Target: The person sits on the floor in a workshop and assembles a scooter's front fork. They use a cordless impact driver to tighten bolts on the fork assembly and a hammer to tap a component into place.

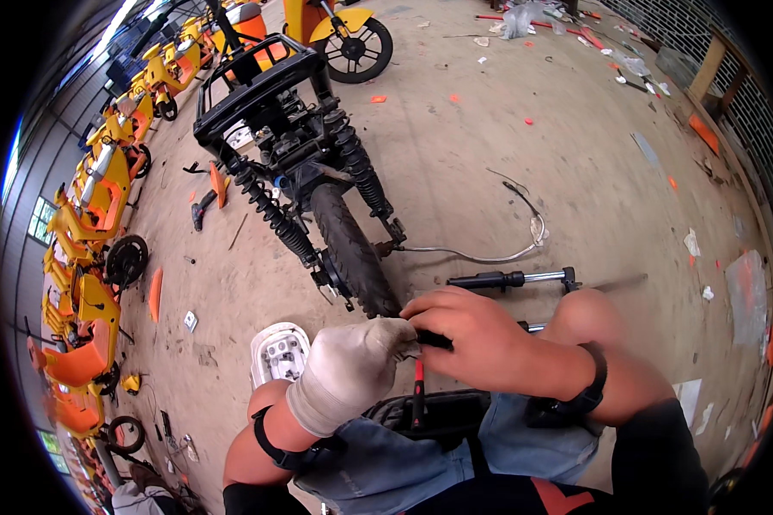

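My left hand (348, 365), in a whitish work glove, is closed with its fingertips drawn together in front of my lap. What it grips is hidden. Against it, my bare right hand (468, 330) has its fingers curled round a small black part (435, 339), mostly covered by the fingers. Just beyond both hands is the tyre (350, 245) of a stripped black scooter frame (262, 81), with coil-spring shock absorbers (361, 163) on either side of it. Below my hands a red-handled tool (418, 395) rests near a black bag or tray (447, 414).
A loose shock absorber (511, 279) and a cable (481, 257) lie right of the wheel. A white plastic housing (279, 352) sits left of my glove. A power drill (202, 210) lies farther left, before a row of yellow scooters (94, 318). Scraps litter the right side.
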### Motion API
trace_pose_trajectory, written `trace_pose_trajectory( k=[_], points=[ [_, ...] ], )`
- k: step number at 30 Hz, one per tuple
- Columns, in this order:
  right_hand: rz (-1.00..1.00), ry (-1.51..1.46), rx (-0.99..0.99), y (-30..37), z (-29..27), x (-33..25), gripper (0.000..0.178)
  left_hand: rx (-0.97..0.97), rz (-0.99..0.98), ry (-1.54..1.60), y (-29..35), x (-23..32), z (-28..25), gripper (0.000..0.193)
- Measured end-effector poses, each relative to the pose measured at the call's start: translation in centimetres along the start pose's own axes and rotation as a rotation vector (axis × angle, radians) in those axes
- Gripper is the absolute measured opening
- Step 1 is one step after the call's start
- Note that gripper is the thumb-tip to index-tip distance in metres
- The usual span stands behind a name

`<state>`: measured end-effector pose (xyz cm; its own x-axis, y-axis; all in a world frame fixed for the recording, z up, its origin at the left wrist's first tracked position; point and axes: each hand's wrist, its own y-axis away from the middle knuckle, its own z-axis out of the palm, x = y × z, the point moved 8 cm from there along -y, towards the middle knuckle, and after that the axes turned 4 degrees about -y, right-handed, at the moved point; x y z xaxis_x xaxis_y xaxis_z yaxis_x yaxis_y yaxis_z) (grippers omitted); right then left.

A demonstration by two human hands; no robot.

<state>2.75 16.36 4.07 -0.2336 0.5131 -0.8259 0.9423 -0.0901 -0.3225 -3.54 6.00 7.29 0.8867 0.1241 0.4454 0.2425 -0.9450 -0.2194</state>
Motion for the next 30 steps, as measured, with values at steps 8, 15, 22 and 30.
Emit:
trace_pose_trajectory(
  k=[8,15,22,30],
  points=[
    [-0.037,-0.059,0.074,0.0,0.1,0.3,0.022,0.029,-0.131,0.182,-0.5,-1.1,-0.1,0.02],
    [0.042,-0.116,0.016,-0.5,0.0,0.2,0.02,0.125,-0.122,0.082,0.1,-0.8,-1.0,0.021],
    [-0.002,-0.111,0.006,-0.7,-0.5,-0.5,0.022,0.184,-0.017,-0.003,0.1,0.1,-1.7,0.024],
    [0.013,-0.097,0.03,0.0,-0.9,-0.9,0.023,0.223,-0.035,0.09,0.3,0.1,-1.2,0.033]
  ],
)
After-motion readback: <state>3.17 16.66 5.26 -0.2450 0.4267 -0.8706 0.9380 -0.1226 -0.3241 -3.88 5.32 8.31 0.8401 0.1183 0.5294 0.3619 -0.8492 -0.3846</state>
